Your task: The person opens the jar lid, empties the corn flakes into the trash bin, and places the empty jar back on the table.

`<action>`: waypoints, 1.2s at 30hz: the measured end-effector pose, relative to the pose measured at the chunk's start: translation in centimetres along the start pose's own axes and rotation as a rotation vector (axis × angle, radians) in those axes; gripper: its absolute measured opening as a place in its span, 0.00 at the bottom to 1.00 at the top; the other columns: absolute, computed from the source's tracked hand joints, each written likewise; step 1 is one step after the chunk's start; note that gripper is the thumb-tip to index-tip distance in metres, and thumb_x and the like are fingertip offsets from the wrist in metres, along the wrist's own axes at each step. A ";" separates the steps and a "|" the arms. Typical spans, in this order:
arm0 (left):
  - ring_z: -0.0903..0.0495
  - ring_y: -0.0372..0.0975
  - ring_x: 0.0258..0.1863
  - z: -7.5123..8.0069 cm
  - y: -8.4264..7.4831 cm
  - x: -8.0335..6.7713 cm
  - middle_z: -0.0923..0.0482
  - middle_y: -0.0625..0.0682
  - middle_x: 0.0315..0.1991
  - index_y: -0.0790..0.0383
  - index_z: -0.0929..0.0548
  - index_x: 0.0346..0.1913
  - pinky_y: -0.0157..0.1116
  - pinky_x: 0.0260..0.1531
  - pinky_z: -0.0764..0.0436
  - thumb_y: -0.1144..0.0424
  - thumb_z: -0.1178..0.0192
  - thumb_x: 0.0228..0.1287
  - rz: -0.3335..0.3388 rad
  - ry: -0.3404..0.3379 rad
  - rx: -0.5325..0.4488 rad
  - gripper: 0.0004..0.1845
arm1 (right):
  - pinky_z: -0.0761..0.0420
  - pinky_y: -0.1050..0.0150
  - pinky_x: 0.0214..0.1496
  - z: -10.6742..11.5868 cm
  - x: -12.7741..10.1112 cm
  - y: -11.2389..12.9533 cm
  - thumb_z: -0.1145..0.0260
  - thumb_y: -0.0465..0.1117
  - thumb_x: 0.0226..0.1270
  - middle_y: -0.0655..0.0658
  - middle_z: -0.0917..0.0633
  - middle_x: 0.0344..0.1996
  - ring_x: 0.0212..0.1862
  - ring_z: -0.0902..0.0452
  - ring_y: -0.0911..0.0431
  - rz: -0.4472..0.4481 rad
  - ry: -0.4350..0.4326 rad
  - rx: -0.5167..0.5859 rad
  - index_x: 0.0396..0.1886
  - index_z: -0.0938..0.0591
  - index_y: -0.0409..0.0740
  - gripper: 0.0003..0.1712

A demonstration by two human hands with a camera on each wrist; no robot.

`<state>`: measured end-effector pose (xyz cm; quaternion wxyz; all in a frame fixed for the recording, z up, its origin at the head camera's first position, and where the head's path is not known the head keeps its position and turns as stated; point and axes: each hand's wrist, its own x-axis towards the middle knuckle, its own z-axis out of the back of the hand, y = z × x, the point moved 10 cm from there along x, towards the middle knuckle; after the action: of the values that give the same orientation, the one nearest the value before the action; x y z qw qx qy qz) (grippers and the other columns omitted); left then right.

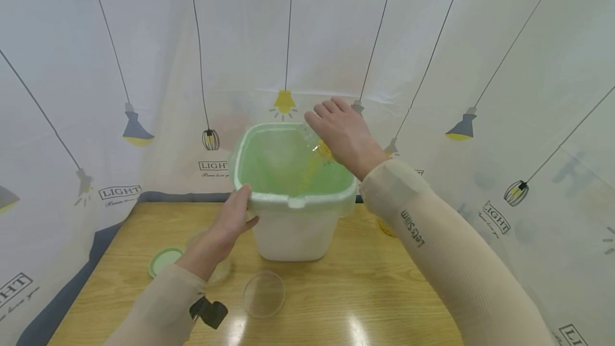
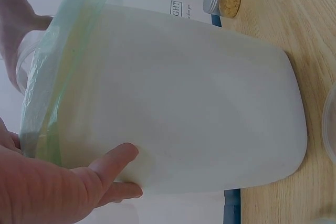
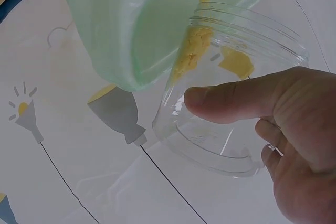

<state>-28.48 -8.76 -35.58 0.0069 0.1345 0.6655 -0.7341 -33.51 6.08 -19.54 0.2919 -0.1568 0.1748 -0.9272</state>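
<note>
- Jar (image 1: 311, 139), head view: I have it tipped over the right part of the bin (image 1: 295, 239), long axis slanting, mouth lower and to the left, base end at the right hand (image 1: 342, 132).
- Mouth against bin opening is the relation I judge everything turns on; yellow bits (image 1: 308, 171) streak down inside the green liner (image 1: 261, 159).
- My right hand is clamped on the jar, so it is the nearer one; my left hand (image 1: 229, 223) grips the bin's near left rim, apart from the jar.
- Left wrist view: I see fingers (image 2: 113, 166) against the bin's pale outer wall; a lidded jar of yellow pieces (image 2: 229, 1) stands on the tabletop (image 2: 273, 3), right of the bin.
- Right wrist view: the jar is clear and round with a ridged neck. Yellow bits cling to its wall near the mouth; the base end looks bare. My thumb (image 3: 226, 98) lies along its side.
</note>
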 end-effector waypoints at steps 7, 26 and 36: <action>0.51 0.52 0.76 0.1 0.1 0.1 0.50 0.59 0.74 0.60 0.50 0.75 0.54 0.71 0.36 0.48 0.72 0.73 0.009 -0.007 0.007 0.32 | 0.44 0.55 0.78 -0.1 0.1 0.1 0.45 0.18 0.59 0.42 0.24 0.55 0.64 0.32 0.46 0.006 0.008 -0.011 0.57 0.29 0.42 0.27; 0.49 0.53 0.76 0.2 0.2 -0.1 0.49 0.60 0.74 0.61 0.48 0.73 0.53 0.71 0.35 0.47 0.72 0.74 0.010 -0.014 0.013 0.32 | 0.37 0.56 0.71 -0.2 0.1 0.5 0.46 0.19 0.57 0.43 0.23 0.50 0.58 0.30 0.47 0.024 -0.017 -0.038 0.54 0.28 0.42 0.26; 0.48 0.53 0.75 0.1 0.4 0.0 0.48 0.59 0.73 0.61 0.49 0.74 0.53 0.71 0.34 0.46 0.74 0.75 0.009 -0.011 0.017 0.32 | 0.35 0.57 0.66 -0.4 0.1 0.6 0.45 0.19 0.57 0.43 0.23 0.48 0.54 0.30 0.48 0.036 -0.011 -0.075 0.52 0.29 0.42 0.25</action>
<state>-28.46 -8.87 -35.95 0.0129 0.1337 0.6584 -0.7406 -33.46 5.60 -20.13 0.3035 -0.1696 0.2105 -0.9137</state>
